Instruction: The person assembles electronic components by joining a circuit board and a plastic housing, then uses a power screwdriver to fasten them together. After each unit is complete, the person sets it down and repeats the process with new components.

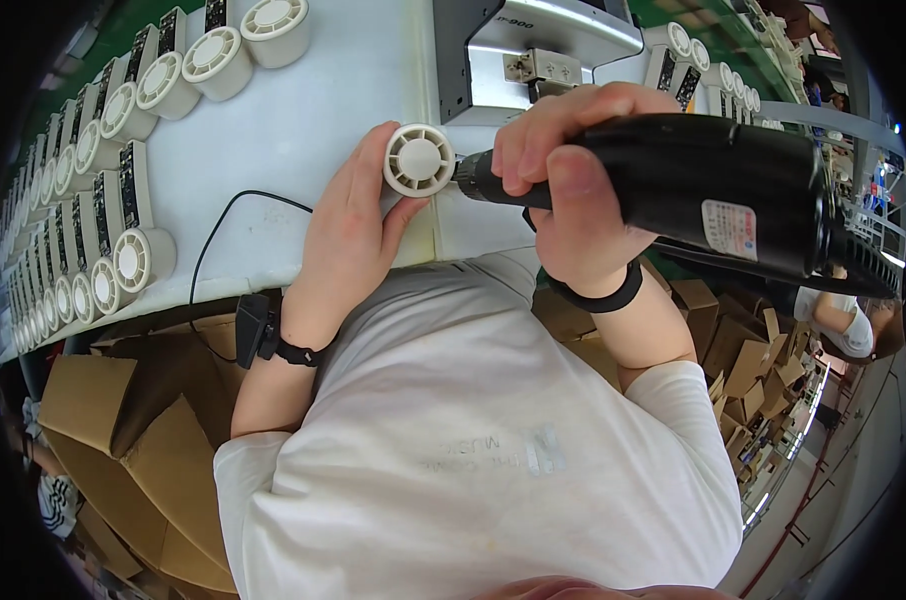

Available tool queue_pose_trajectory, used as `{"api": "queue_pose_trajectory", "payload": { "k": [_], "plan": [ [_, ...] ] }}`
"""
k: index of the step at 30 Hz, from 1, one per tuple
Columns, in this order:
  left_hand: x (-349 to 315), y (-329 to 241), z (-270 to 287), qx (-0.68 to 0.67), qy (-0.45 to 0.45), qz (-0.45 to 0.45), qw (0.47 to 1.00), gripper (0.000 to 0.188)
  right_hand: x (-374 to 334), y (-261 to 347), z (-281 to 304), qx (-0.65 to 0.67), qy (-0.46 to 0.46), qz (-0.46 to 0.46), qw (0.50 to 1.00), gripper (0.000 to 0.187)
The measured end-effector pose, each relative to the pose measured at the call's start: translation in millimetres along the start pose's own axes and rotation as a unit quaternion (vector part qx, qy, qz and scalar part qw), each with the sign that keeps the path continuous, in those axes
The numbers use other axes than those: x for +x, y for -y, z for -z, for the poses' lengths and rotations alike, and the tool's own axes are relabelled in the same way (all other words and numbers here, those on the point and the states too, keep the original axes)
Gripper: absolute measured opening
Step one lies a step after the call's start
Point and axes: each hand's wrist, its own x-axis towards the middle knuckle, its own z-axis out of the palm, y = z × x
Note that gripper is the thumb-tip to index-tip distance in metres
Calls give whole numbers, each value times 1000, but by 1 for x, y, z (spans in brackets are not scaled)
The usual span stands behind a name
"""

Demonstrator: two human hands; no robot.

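At table edge — electric screwdriver [693, 190] lies level | tip left, into fan housing [419, 160]

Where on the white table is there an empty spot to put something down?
Bare white tabletop lies between the rows of round white plastic fan parts on the left and the grey machine. It is crowded along those rows and where the left hand holds one fan part.

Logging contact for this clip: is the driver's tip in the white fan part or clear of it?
In contact: the driver, gripped by the right hand, has its tip at the side of the fan part, which the left hand holds. How deep, cannot tell.
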Motion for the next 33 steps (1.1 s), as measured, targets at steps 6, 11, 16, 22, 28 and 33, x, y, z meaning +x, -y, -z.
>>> {"api": "queue_pose_trajectory", "payload": {
  "k": [6,11,16,22,28,33],
  "plan": [
    [1,-1,1,7,-3,-12,1000,66,-3,-1,-9,30,-58,-7,998,26],
    [4,-12,12,42,14,-26,999,63,-7,-1,-7,39,-16,8,999,23],
    [8,-55,52,169,199,-5,965,56,-14,33,22,243,-166,1,956,31],
    [-53,-88,97,196,281,139,929,56,-49,20,115,346,-338,-60,873,25],
    [-101,-103,135,154,21,253,955,59,-105,-52,187,391,-417,-95,815,19],
    [-59,-30,116,361,-135,201,900,57,-124,-72,184,389,-457,-131,789,22]
  ]
}}
